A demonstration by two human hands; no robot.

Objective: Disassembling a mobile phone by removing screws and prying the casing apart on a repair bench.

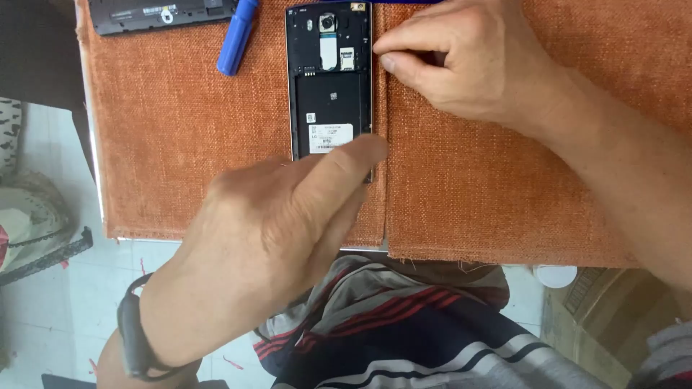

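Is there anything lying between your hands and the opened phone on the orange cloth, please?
Nothing visible does. The left hand rests on the phone's lower end and the right hand pinches at its upper right edge. The blue tool lies apart, to the left.

This looks like a makeshift repair spot in a home rather than a fitted workshop. The work surface is a pair of rust-orange woven fabric mats laid side by side, their frayed lower edges showing, over a pale tiled floor seen below. On the mats lie an opened black smartphone with its back cover off, a blue plastic pry tool and a flat black device casing at the top edge. A patterned cushion or upholstered seat at the left and a woven basket-like object at the lower right give it a domestic look.
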